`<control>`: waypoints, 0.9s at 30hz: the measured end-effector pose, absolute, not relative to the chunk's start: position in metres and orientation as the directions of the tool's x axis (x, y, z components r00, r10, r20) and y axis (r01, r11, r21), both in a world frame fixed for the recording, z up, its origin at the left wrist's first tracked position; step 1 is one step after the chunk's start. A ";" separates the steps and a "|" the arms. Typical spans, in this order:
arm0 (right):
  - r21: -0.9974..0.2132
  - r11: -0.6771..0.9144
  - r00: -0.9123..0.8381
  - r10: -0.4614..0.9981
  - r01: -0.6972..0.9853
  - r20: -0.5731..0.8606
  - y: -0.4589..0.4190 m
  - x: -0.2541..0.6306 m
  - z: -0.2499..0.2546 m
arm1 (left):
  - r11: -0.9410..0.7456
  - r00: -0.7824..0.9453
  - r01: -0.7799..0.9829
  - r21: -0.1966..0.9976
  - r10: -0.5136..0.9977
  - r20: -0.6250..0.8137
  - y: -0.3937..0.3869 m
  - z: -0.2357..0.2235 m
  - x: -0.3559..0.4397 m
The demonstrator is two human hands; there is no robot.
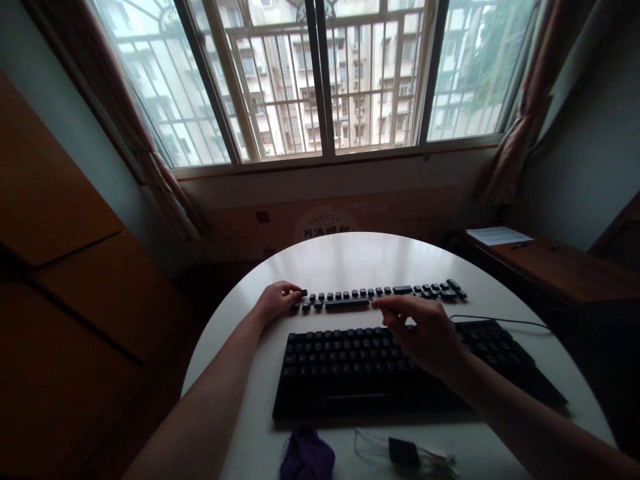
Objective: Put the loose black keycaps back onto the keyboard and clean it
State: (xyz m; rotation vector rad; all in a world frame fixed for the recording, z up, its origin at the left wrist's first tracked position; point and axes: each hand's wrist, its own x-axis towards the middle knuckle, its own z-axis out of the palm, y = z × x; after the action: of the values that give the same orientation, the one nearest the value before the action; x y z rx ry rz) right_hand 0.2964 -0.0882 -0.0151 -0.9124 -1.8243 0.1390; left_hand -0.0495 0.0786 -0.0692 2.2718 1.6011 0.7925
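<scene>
Two rows of loose black keycaps (346,295) lie on the white round table (380,257) beyond a black keyboard (345,373). My left hand (277,300) is at the left end of the rows, its fingertips closed on a small keycap (304,293). Over the keyboard's right half reaches my right hand (420,327), index finger stretched toward the right end of the loose space bar (347,304). Its thumb is apart from that finger, and I see nothing held. The keyboard's near rows look bare of caps; my right hand and forearm cover part of it.
Near the front edge lie a purple cloth bundle (307,457) and a small dark tool with wire loops (404,453). A cable (505,320) runs right from the keyboard. Beyond stand a wooden desk with a paper (497,235), an orange cabinet (55,267) and a window.
</scene>
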 end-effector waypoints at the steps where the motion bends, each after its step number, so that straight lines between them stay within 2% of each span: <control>1: -0.485 0.703 -0.167 0.640 0.520 0.750 -0.088 0.296 -0.015 | -0.363 0.244 0.801 0.477 0.924 0.294 0.079 -0.070 -0.049; 16: -0.481 0.706 -0.193 0.646 0.520 0.739 -0.089 0.298 -0.014 | -0.424 0.344 0.885 0.193 0.874 0.344 0.079 -0.065 -0.041; 22: -0.490 0.696 -0.178 0.652 0.526 0.737 -0.090 0.301 -0.013 | -0.423 0.358 0.892 0.161 0.876 0.322 0.078 -0.066 -0.039; 27: -0.474 0.702 -0.184 0.642 0.531 0.744 -0.090 0.301 -0.012 | -0.428 0.360 0.884 0.187 0.879 0.312 0.080 -0.070 -0.039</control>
State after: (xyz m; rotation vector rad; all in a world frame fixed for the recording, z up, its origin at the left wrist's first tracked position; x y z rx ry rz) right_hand 0.3012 -0.0899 -0.0120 -0.9197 -1.8467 0.1302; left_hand -0.0391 0.0799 -0.0704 2.6013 1.6872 0.5828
